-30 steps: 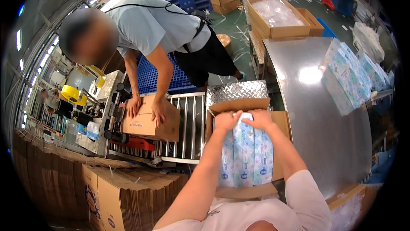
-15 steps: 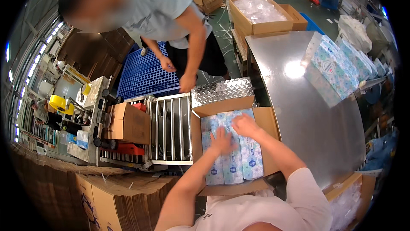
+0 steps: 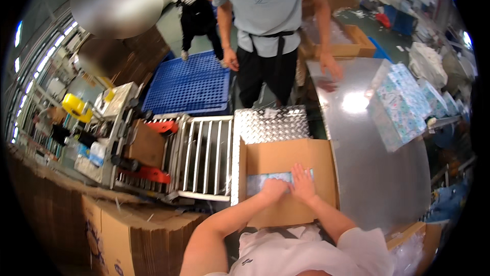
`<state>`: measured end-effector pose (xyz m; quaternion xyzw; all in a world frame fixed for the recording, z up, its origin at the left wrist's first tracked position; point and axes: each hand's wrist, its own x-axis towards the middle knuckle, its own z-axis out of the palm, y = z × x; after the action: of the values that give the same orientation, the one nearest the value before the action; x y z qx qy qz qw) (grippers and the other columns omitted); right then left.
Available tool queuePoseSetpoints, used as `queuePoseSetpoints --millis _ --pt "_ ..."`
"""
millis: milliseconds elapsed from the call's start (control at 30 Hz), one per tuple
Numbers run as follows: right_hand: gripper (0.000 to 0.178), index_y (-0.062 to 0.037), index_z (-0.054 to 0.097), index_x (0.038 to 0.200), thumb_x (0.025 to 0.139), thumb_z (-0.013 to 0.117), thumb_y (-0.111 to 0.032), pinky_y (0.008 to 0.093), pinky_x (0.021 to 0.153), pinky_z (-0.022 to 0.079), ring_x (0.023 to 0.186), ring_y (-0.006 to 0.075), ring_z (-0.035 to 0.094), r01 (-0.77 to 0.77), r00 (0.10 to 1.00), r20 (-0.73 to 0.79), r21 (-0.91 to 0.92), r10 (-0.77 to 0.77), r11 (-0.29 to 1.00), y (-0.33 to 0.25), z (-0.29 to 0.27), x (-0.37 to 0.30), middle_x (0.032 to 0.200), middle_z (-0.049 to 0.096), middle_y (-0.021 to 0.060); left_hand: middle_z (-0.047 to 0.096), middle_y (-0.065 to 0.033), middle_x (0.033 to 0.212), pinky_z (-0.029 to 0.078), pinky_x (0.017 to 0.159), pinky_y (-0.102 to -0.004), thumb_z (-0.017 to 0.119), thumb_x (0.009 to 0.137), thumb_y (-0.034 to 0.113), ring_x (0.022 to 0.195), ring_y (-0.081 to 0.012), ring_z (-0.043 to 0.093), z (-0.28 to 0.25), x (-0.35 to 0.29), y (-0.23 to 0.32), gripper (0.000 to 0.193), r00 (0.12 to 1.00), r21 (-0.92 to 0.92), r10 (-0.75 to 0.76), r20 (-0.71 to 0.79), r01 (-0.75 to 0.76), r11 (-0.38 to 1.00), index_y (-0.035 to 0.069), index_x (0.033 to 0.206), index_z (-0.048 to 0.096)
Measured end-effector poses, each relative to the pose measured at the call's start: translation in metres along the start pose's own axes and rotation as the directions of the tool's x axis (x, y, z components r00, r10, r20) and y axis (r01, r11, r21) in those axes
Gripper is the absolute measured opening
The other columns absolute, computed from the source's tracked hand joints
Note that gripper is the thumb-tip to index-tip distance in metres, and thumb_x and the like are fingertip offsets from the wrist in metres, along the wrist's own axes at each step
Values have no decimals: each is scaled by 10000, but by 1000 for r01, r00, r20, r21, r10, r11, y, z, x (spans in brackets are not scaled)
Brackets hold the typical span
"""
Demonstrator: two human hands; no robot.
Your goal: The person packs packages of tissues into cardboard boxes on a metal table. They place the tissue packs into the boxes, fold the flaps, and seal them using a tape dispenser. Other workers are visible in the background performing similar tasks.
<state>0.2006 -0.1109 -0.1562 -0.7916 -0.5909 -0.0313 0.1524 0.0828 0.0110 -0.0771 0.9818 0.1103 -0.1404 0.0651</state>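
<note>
An open cardboard carton [image 3: 278, 153] stands in front of me, its far and near flaps folded inward. Through the strip between them show blue-and-white floral packs [image 3: 252, 184]. My left hand [image 3: 275, 189] is closed at the strip's edge, over the near flap [image 3: 278, 217]; its fingertips are hidden. Right beside it, my right hand [image 3: 303, 183] lies flat with fingers stretched across the packs and the flap's edge.
A tread-plate metal sheet [image 3: 273, 123] lies beyond the carton, a roller conveyor [image 3: 206, 156] to its left. On the right is a steel table [image 3: 380, 184] with floral packs [image 3: 403, 105]. A co-worker [image 3: 268, 20] stands opposite; flattened cartons [image 3: 163, 248] are stacked lower left.
The carton's far and near flaps have come down over the packs. My hands have moved closer together and slightly lower. The co-worker has shifted right and stands upright; another person appears behind.
</note>
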Motion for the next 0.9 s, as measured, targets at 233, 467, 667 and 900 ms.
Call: queuePoseSetpoints --millis 233,467,667,900 --pt "529 -30 440 1300 865 497 -327 531 1078 200 1318 243 334 -84 996 -35 56 86 995 -5 -6 2 1399 393 113 567 -194 991 436 862 -383 533 846 81 982 -342 535 -18 0 -149 210 367 -711 -680 -635 66 700 -8 1035 552" --pt "359 -31 557 1148 897 455 -267 456 963 362 1117 313 497 -452 892 154 272 425 849 -20 -61 -61 1156 564 153 579 -175 1097 283 1011 -502 409 858 476 1098 -305 503 24 96 -105 520 889 -396 -402 -218 296 869 30 1065 579" --pt "473 23 554 1050 944 395 -410 392 788 438 869 267 564 -769 62 435 594 898 -235 -10 0 -172 924 586 163 584 -226 1016 391 899 -481 383 857 386 940 -388 558 4 12 -123 471 664 -438 -726 -181 606 664 -23 938 604" --pt "303 -57 580 872 912 490 -343 283 726 421 772 123 570 -29 718 438 796 542 -605 81 35 58 795 619 46 571 -232 939 409 772 -512 432 873 325 860 -394 542 81 -92 -150 372 304 -479 -936 -178 804 353 -27 898 551"
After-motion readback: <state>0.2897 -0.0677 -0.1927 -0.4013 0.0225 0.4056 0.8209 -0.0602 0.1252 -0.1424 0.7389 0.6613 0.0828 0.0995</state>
